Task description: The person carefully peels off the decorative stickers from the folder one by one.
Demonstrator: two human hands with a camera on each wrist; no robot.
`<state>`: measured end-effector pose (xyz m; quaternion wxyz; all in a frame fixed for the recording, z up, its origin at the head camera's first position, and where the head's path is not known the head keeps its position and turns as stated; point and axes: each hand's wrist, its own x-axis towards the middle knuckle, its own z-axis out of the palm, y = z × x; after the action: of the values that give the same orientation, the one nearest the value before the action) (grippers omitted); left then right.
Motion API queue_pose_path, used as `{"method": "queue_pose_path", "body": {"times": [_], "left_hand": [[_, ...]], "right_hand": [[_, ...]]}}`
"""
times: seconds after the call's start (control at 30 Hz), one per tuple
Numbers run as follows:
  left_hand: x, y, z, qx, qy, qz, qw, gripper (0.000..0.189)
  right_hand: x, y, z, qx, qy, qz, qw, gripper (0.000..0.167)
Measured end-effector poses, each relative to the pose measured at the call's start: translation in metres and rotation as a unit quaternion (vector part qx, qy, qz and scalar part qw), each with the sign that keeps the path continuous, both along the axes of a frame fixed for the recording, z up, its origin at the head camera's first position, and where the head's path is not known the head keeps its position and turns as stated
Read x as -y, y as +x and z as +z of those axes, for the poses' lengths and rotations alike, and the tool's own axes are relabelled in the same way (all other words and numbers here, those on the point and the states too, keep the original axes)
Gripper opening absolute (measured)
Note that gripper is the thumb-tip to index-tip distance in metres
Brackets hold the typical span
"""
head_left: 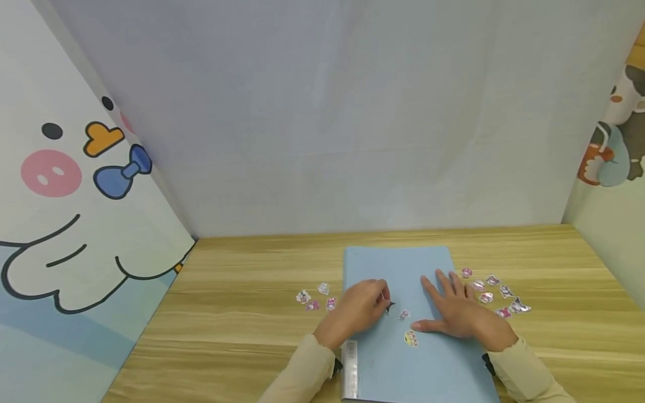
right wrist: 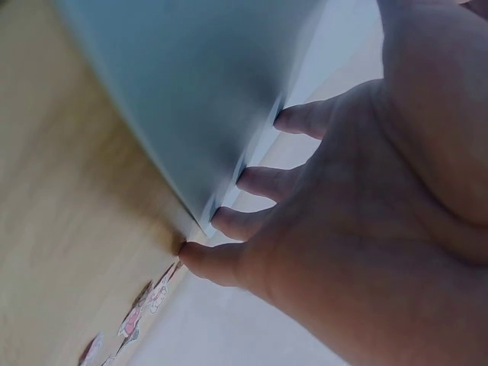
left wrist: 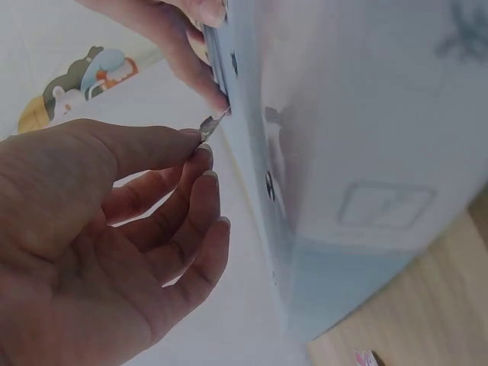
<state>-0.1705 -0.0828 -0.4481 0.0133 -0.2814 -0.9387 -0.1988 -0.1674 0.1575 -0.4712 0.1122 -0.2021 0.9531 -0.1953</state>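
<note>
A light blue folder (head_left: 398, 263) lies on the wooden table. Over its middle, my left hand (head_left: 359, 308) pinches a small dark-pointed sticker (head_left: 390, 307) between thumb and forefinger. The left wrist view shows that sticker (left wrist: 207, 128) edge-on at the fingertips, close over the folder's surface, its other fingers loosely bent. My right hand (head_left: 456, 313) rests on the folder's right side with fingers spread; in the right wrist view its little finger (right wrist: 210, 263) reaches past the folder's edge to the table. Between the hands, a small pinkish sticker (head_left: 403, 315) and a yellow one (head_left: 411, 338) lie on the folder.
Several loose stickers (head_left: 303, 296) lie on the table left of the folder. More stickers (head_left: 486, 298) are scattered to its right, beside the right hand. A clear label strip (head_left: 350, 369) runs along the folder's lower left spine. A pale cloth wall (head_left: 353, 140) stands behind the table.
</note>
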Motion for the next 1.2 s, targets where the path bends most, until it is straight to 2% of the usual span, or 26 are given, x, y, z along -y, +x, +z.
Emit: {"method": "queue_pose_path", "body": {"times": [0.13,0.4,0.7,0.97,1.2], "left_hand": [[0.006,0.004,0.0,0.01,0.017,0.008,0.9998,0.006],[0.016,0.013,-0.003,0.012,0.044,0.001,0.9989,0.006],[0.032,0.022,-0.012,-0.019,0.099,0.003,0.9949,0.006],[0.05,0.027,-0.018,-0.052,0.148,0.024,0.9873,0.005],[0.063,0.028,-0.024,-0.054,0.173,0.043,0.9825,0.005]], "right_hand": [[0.001,0.001,0.001,0.001,0.004,0.0,1.0,0.105],[0.001,0.003,0.002,-0.007,-0.001,0.002,1.0,0.105],[0.001,0.002,0.001,-0.013,-0.001,0.005,0.9999,0.104],[0.001,0.002,0.004,-0.01,-0.007,0.01,0.9999,0.104],[0.0,0.003,0.004,-0.004,-0.013,0.008,0.9999,0.104]]}}
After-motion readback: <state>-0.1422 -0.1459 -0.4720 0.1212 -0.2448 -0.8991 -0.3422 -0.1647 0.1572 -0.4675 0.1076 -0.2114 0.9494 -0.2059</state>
